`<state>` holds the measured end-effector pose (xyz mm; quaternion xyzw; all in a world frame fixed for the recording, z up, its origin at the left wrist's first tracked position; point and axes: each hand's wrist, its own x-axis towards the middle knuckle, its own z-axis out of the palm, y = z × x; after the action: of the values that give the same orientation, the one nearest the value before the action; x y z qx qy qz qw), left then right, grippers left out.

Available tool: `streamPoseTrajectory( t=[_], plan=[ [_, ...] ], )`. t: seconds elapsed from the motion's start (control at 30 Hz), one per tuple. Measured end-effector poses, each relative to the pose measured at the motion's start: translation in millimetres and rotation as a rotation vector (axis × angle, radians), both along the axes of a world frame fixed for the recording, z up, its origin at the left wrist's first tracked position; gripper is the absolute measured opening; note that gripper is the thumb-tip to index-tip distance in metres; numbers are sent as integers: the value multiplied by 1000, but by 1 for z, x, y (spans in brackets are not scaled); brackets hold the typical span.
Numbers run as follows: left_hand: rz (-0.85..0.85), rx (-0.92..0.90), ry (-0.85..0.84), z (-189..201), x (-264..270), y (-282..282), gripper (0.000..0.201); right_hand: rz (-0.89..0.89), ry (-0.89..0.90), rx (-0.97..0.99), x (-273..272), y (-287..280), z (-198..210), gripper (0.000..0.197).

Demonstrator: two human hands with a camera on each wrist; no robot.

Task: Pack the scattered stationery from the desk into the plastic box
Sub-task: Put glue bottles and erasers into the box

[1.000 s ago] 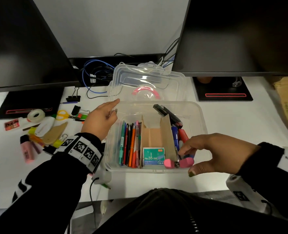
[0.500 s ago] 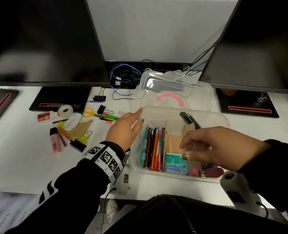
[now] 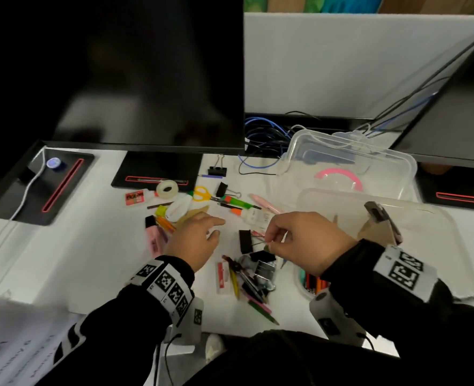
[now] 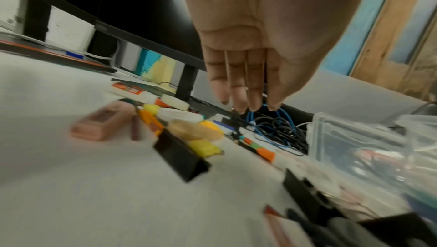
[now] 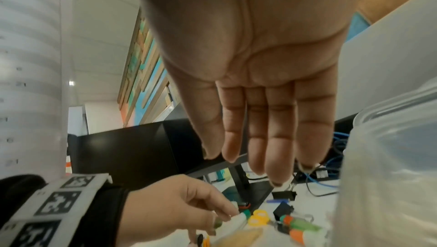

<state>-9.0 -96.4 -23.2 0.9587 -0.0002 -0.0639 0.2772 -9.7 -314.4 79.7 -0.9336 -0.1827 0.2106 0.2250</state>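
The clear plastic box [image 3: 425, 215] stands at the right with its lid [image 3: 341, 162] open behind it. Pens [image 3: 312, 282], a cardboard divider [image 3: 375, 232] and a black stapler [image 3: 380, 218] are inside. My right hand [image 3: 268, 242] is left of the box, thumb and forefinger pinching the wire handle of a black binder clip [image 3: 245, 240]. My left hand [image 3: 212, 229] hovers over the scattered stationery, its fingers [image 4: 241, 90] straight and holding nothing. Under it lie another black clip [image 4: 179, 159] and a yellow one [image 4: 205, 148].
On the desk lie a pink highlighter [image 3: 153, 235], tape roll [image 3: 167, 188], yellow scissors [image 3: 202, 194], a green-orange marker [image 3: 236, 203], a glue bottle [image 3: 255, 217] and a front pile of pens and clips [image 3: 247, 277]. Monitors [image 3: 146, 73] and tangled cables [image 3: 266, 135] close off the back.
My right hand left the box and moved left to the binder clip on the desk. My left hand moved off the box's left wall to above the loose stationery. The view swung left.
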Motion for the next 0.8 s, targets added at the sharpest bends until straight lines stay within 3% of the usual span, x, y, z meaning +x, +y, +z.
streamPoseTrajectory(
  t=[0.13, 0.3, 0.43, 0.6, 0.8],
  plan=[
    [169, 109, 25, -13, 7, 42, 34, 15, 47, -42, 4, 43, -24, 17],
    [256, 65, 45, -29, 24, 77, 38, 15, 80, -114, 14, 95, -48, 27],
    [232, 139, 74, -34, 43, 90, 38, 6, 101, -143, 29, 132, -67, 30],
    [123, 116, 125, -37, 63, 99, 36, 0, 150, -236, 48, 159, -98, 50],
    [48, 129, 191, -40, 74, 102, 34, 23, 16, -317, 74, 168, -116, 63]
  ],
)
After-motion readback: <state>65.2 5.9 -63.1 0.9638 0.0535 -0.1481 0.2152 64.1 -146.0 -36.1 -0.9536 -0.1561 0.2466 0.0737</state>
